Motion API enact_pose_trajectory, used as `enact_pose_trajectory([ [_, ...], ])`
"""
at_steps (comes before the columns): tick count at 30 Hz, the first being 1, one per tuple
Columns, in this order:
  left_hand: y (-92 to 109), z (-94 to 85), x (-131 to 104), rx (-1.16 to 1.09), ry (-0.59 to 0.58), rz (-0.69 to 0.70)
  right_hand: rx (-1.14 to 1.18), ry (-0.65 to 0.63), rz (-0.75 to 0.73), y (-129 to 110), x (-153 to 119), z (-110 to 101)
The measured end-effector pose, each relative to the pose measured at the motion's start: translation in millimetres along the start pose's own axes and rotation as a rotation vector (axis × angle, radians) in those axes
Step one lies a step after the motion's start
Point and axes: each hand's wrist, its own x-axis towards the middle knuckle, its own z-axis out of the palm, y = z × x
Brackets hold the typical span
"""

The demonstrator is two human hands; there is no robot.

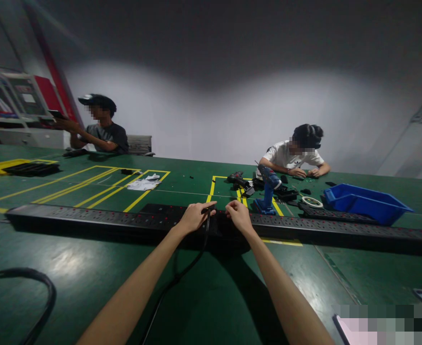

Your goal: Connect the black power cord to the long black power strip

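A long black power strip [88,218] with rows of sockets and small red marks lies across the green table in front of me. Over its middle, my left hand [193,218] is closed around the upper end of a black cable [206,235], which hangs down and trails toward me; its tip is partly hidden by my fingers. Just to the right, also above the strip, my right hand [239,215] has its fingers curled together in a pinch. What they hold, if anything, is too small and dark to see.
Beyond the strip stand a blue cordless drill [267,191] and a blue bin [367,202], with black parts and a white ring [312,202] nearby. Papers [144,183] lie left of centre. Another cable [49,292] loops at lower left. Two people sit across the table.
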Motion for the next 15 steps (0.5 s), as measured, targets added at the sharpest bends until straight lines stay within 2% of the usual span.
enact_pose_trajectory([
  [15,-4.0,3.3,1.7,-0.005,-0.006,-0.050,-0.024,-0.008,-0.003,-2.8,-1.3,-0.9],
])
